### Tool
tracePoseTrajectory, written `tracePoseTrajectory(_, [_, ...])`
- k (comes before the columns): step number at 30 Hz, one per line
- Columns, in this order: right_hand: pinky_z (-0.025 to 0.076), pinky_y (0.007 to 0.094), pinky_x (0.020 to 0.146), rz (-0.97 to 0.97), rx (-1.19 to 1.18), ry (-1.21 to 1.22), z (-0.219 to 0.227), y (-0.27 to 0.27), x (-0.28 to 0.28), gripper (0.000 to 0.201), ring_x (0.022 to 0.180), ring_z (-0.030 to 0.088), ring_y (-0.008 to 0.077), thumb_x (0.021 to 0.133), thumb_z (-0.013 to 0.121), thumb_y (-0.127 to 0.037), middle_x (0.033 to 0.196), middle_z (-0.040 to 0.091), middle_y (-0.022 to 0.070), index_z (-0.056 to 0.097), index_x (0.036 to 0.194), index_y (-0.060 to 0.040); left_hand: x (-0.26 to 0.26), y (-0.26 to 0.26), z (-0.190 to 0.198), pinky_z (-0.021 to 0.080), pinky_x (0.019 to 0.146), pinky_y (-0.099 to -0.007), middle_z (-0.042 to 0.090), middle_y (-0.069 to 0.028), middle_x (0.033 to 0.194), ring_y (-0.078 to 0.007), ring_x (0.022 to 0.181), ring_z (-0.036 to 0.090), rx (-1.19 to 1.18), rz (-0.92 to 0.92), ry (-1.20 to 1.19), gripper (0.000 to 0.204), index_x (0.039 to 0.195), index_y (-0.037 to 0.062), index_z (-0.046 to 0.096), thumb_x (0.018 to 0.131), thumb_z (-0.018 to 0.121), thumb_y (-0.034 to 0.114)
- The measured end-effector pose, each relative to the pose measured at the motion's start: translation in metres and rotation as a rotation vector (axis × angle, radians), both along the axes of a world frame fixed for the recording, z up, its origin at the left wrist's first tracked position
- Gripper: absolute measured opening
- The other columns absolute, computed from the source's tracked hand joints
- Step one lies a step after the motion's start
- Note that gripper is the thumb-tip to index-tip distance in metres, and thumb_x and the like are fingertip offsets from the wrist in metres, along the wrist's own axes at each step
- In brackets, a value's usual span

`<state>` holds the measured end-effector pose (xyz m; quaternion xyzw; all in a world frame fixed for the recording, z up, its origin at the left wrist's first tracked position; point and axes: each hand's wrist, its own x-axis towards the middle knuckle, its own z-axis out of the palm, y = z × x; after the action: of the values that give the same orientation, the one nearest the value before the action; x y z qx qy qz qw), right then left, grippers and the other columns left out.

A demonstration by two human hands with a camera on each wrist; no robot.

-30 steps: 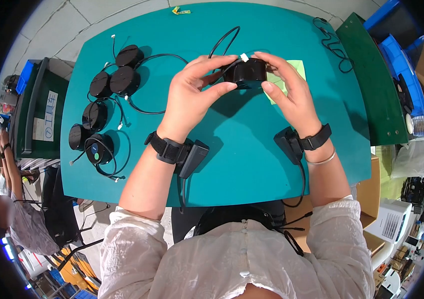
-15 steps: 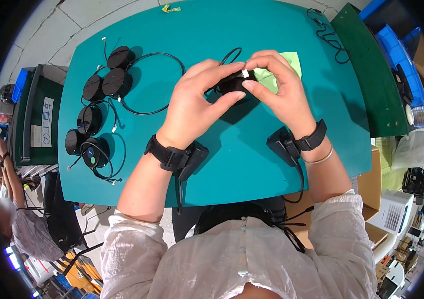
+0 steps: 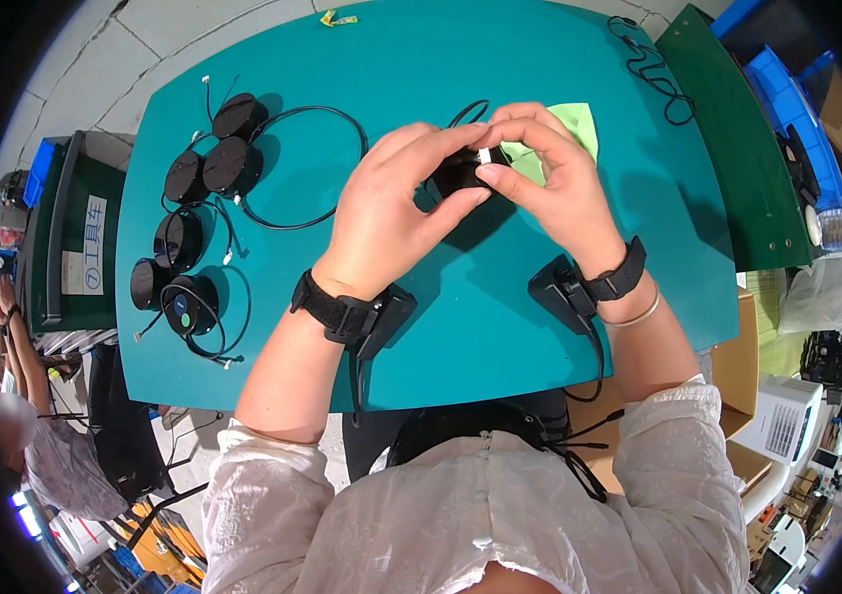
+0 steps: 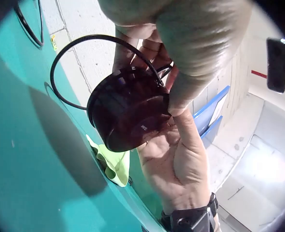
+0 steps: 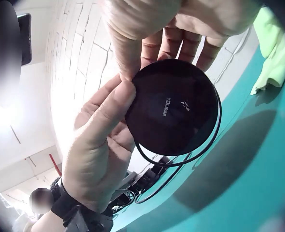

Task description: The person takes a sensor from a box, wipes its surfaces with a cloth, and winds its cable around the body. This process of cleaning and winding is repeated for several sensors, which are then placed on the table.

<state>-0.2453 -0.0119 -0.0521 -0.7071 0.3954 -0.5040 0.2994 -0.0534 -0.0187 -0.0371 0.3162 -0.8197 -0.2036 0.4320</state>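
Note:
Above the table, my left hand grips a black round lidar sensor, its thumb on the near edge. Light lettering marks the flat face of the lidar in the right wrist view. My right hand pinches the small white connector between thumb and forefinger at the lidar's edge. The two thumb tips meet beside the housing. In the left wrist view, a black cable loops out from the lidar. A light green cloth lies behind the right hand.
Several more black lidars with cables lie on the left of the green table. A black cable is at the far right, a yellow scrap at the far edge. Green cabinets flank the table; another person is at left.
The right hand has moved from the lidar's right side to the white connector, closer to the left hand. The lidar has been turned and now sits slightly lower between both hands.

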Motion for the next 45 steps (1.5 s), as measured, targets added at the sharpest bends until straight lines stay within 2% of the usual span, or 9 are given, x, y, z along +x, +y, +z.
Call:
tracePoseTrajectory(9, [0.045,0.0301,0.089,-0.030,-0.049,-0.110,0.001,-0.002,-0.003,0.014,0.102,0.057,0.0179,0.082,0.071,-0.011,0.100,0.063,0.0051,0.068,0.095,-0.0070,0.005,-0.004,-0.007,0.050,0.080,-0.0294,0.065,-0.0060,0.102,-0.0176,0.091,0.061,0.093,0.018,0.017,0.049,0.121,0.0063,0.062,0.074,0.076,0.006])
tracePoseTrajectory(11, [0.047,0.0285,0.084,-0.044,-0.004,-0.206,0.006,-0.001,-0.006,0.011,0.095,0.060,0.0149,0.085,0.068,-0.008,0.101,0.069,0.0047,0.068,0.095,-0.0048,0.004,-0.008,-0.017,0.049,0.086,-0.0296,0.063,-0.0069,0.110,-0.0158,0.099,0.059,0.398,-0.048,0.341,0.047,0.126,0.0032,0.058,0.081,0.071,0.004])
tracePoseTrajectory(18, [0.051,0.0272,0.078,0.140,0.005,-0.403,0.016,0.005,-0.005,0.016,0.088,0.063,0.0147,0.090,0.061,-0.006,0.110,0.067,0.0132,0.059,0.104,-0.0002,0.012,-0.013,-0.008,0.047,0.086,-0.0261,0.061,-0.0035,0.106,-0.0114,0.099,0.057,0.852,-0.194,0.685,0.037,0.125,0.0056,0.059,0.088,0.064,0.009])
tracePoseTrajectory(27, [0.051,0.0314,0.081,0.204,0.094,-0.655,0.011,-0.003,-0.017,0.016,0.090,0.066,0.0220,0.096,0.055,-0.012,0.113,0.063,0.0209,0.055,0.107,-0.0011,0.015,-0.016,-0.010,0.056,0.084,-0.0289,0.064,-0.0106,0.107,-0.0176,0.098,0.065,1.086,-0.379,0.878,0.038,0.128,-0.0022,0.052,0.095,0.056,0.017])
tracePoseTrajectory(31, [0.053,0.0338,0.083,0.314,0.096,-0.797,0.007,-0.006,-0.023,0.014,0.091,0.066,0.0239,0.094,0.056,-0.010,0.109,0.063,0.0209,0.056,0.105,-0.0006,0.022,-0.024,-0.024,0.060,0.078,-0.0349,0.060,-0.0182,0.114,-0.0255,0.099,0.065,1.285,-0.669,1.082,0.041,0.130,-0.0050,0.045,0.099,0.050,0.022])
tracePoseTrajectory(32, [0.053,0.0338,0.083,0.313,0.094,-0.795,0.008,-0.006,-0.023,0.014,0.091,0.066,0.0239,0.094,0.056,-0.010,0.109,0.063,0.0209,0.056,0.105,-0.0006,0.024,-0.025,-0.027,0.062,0.074,-0.0377,0.059,-0.0213,0.116,-0.0285,0.099,0.065,1.355,-0.822,1.128,0.043,0.130,-0.0064,0.044,0.100,0.048,0.023])
tracePoseTrajectory(33, [0.053,0.0343,0.084,0.368,0.050,-0.736,0.009,-0.006,-0.024,0.012,0.091,0.066,0.0243,0.092,0.059,-0.007,0.109,0.063,0.0204,0.056,0.102,-0.0005,0.026,-0.023,-0.028,0.063,0.067,-0.0428,0.055,-0.0265,0.117,-0.0324,0.094,0.065,1.464,-0.761,1.226,0.044,0.129,-0.0088,0.042,0.100,0.043,0.024])
tracePoseTrajectory(37, [0.053,0.0348,0.084,0.402,-0.052,-0.537,0.017,0.007,-0.014,0.014,0.091,0.066,0.0255,0.084,0.064,0.004,0.107,0.063,0.0193,0.057,0.096,-0.0002,0.028,-0.027,-0.030,0.063,0.067,-0.0407,0.055,-0.0304,0.113,-0.0312,0.084,0.064,1.500,-0.886,1.267,0.045,0.127,-0.0110,0.043,0.099,0.036,0.024])
tracePoseTrajectory(45, [0.054,0.0323,0.082,0.412,-0.166,-0.466,0.014,0.009,-0.004,0.023,0.092,0.066,0.0228,0.079,0.069,0.009,0.108,0.062,0.0161,0.059,0.098,0.0002,0.024,-0.025,-0.025,0.064,0.061,-0.0390,0.056,-0.0293,0.107,-0.0303,0.081,0.065,1.443,-0.804,1.244,0.040,0.123,-0.0117,0.045,0.097,0.041,0.019])
